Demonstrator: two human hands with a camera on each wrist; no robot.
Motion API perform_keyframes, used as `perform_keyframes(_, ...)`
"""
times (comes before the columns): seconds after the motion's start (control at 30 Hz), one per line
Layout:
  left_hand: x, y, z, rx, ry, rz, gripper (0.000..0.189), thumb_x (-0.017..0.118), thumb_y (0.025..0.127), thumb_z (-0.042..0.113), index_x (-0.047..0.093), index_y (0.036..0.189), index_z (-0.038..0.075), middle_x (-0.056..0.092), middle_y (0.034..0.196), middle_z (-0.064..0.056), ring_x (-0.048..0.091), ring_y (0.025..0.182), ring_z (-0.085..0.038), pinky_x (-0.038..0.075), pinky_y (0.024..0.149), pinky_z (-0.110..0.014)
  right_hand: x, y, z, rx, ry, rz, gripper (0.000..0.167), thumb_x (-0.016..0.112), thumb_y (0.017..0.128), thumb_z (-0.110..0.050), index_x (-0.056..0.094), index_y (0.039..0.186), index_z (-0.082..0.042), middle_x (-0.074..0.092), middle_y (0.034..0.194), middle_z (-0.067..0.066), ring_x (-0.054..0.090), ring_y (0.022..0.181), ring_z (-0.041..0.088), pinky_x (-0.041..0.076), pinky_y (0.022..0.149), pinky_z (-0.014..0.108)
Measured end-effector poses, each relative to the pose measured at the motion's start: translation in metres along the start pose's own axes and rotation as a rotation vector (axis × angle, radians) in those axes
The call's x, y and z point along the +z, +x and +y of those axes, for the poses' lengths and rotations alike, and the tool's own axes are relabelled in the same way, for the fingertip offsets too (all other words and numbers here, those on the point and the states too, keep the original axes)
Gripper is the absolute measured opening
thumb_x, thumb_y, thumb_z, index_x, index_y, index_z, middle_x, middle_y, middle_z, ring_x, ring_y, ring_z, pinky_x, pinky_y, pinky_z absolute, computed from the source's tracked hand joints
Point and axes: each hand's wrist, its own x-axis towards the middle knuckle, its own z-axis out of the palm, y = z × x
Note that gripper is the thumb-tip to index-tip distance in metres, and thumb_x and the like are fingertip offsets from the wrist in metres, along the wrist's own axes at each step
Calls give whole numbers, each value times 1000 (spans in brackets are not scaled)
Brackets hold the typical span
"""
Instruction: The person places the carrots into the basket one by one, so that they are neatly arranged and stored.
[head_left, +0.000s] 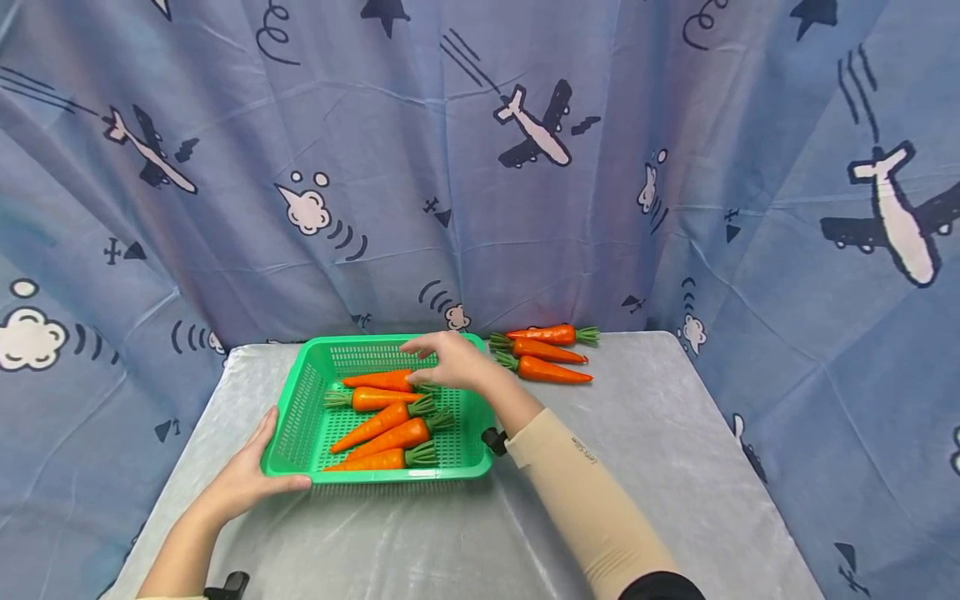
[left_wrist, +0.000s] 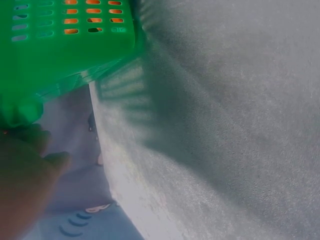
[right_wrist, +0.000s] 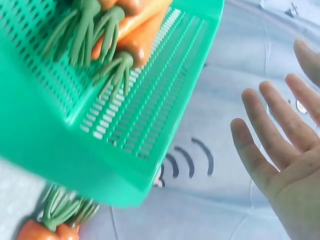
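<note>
A green perforated basket (head_left: 375, 477) stands on the table with several orange carrots (head_left: 393, 414) lying in it, their green stems mostly to the right. My left hand (head_left: 243, 475) holds the basket's near left corner, thumb along the front rim and fingers against the left side. In the left wrist view that hand (left_wrist: 30, 170) is dark and partly cut off beside the green wall. Over the basket's far right part hovers my right hand (head_left: 453, 360), holding nothing. Its fingers (right_wrist: 272, 120) are spread and apart from the basket in the right wrist view.
Three carrots (head_left: 551, 369) lie on the table just right of the basket's far corner. A pale grey cloth covers the table (head_left: 637, 467). Blue curtains (head_left: 420, 167) printed with airplanes hang behind and at both sides.
</note>
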Motion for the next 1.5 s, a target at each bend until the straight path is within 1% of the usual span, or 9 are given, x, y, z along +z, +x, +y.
perform_keyframes(0.17,-1,-1,-1,-15,5,-7,130,88,76,30,-6,162,7,-4,168,-25,6,151,-54,19,113,-74,-12,-11,11,27,71,47,50,78,90,-21,64,138,-17,65,138,2,63,122,26,51,102,46)
perform_keyframes(0.3,-1,-3,-1,-20,7,-8,130,88,76,30,-8,162,9,-5,168,-25,6,151,-54,18,113,-74,-17,-18,22,50,81,92,49,78,90,-23,64,137,-17,65,137,2,62,123,30,52,101,46)
perform_keyframes(0.4,-2,-4,0,-24,11,-6,130,88,76,30,-8,162,9,-5,168,-25,6,150,-55,19,113,-74,-21,-23,32,76,93,120,50,79,90,-23,65,137,-16,66,136,2,63,122,28,53,101,45)
perform_keyframes(0.6,-2,-4,0,-17,12,-2,130,88,76,30,-7,162,7,-4,167,-26,6,150,-54,18,113,-73,-27,-36,57,106,149,162,51,79,90,-22,63,138,-13,65,137,8,63,123,31,51,102,48)
perform_keyframes(0.8,-2,-3,-3,-7,8,2,130,88,76,30,-6,162,5,-4,168,-25,6,151,-54,18,113,-73,-33,-50,85,180,169,210,51,77,91,-22,62,139,-10,63,139,13,59,128,32,49,105,51)
perform_keyframes(0.9,-2,-3,-3,-10,8,1,130,88,76,30,-6,162,5,-4,168,-25,6,151,-53,18,113,-73,-34,-56,101,227,149,246,50,77,91,-22,63,137,-12,64,137,13,58,128,30,46,107,51)
perform_keyframes(1.1,-1,-3,-4,-21,20,2,130,88,75,32,-6,162,6,-3,168,-25,7,151,-54,19,113,-73,-31,-70,132,295,120,314,46,79,89,-22,67,132,-12,66,133,13,60,124,31,48,105,50)
perform_keyframes(1.3,-1,-2,-4,-14,20,2,130,88,75,32,-5,162,5,-3,168,-25,6,151,-54,19,113,-73,-24,-82,162,374,131,349,49,77,90,-19,64,135,-5,64,136,15,57,128,36,47,106,52)
perform_keyframes(1.5,-1,0,-3,-9,23,2,130,88,76,31,-6,162,8,-3,168,-24,6,151,-54,18,114,-73,-19,-90,184,447,127,377,47,77,91,-21,65,133,-5,64,136,17,56,128,37,46,106,52)
